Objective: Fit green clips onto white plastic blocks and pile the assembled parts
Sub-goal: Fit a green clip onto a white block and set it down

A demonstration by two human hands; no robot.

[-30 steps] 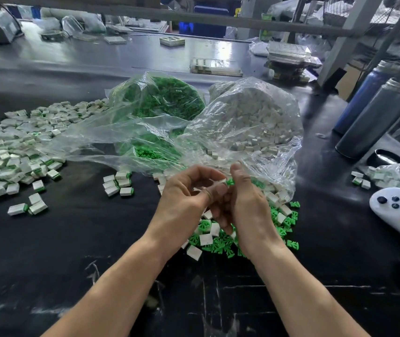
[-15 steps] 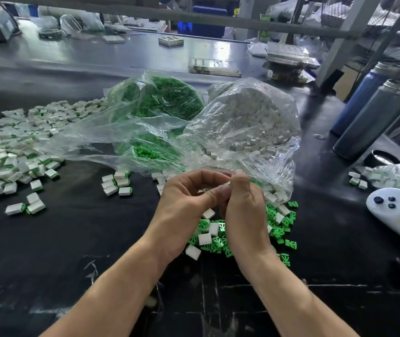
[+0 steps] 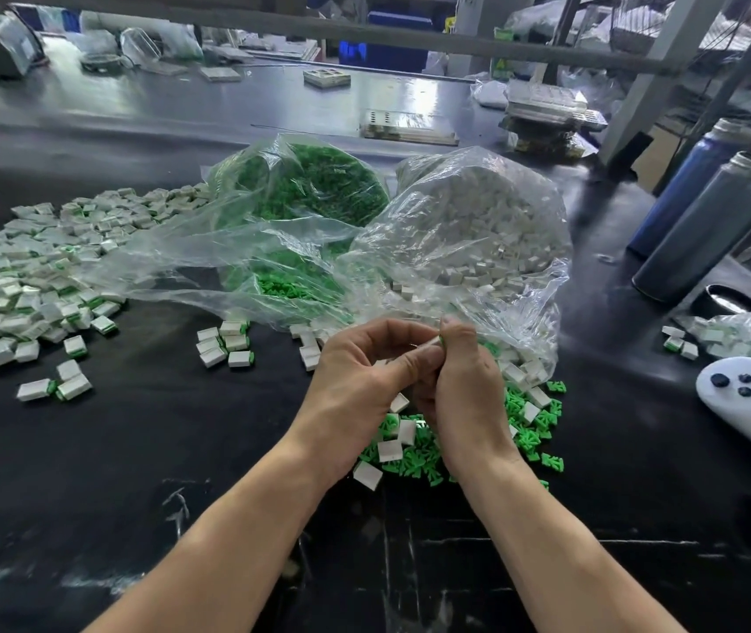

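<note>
My left hand [image 3: 364, 381] and my right hand [image 3: 464, 395] meet in the middle above the table, fingertips together. Between them they pinch a white plastic block [image 3: 433, 344] with a green clip [image 3: 441, 339] showing at its right end; most of the part is hidden by fingers. Below the hands lies a loose heap of green clips [image 3: 524, 427] mixed with white blocks [image 3: 391, 450]. A large pile of assembled parts [image 3: 22, 285] covers the table's left side, with a small group of assembled parts [image 3: 225, 342] nearer the hands.
Two clear plastic bags stand behind the hands, the bag of green clips [image 3: 314, 185] and the bag of white blocks [image 3: 478, 230]. Two metal flasks [image 3: 702, 221] stand at the right. A white controller [image 3: 748, 395] and another bag of parts [image 3: 743, 335] lie at the right edge.
Both hands have stayed pressed together at the same spot. The green clip that showed between the fingertips now sits at the end of the white block.
</note>
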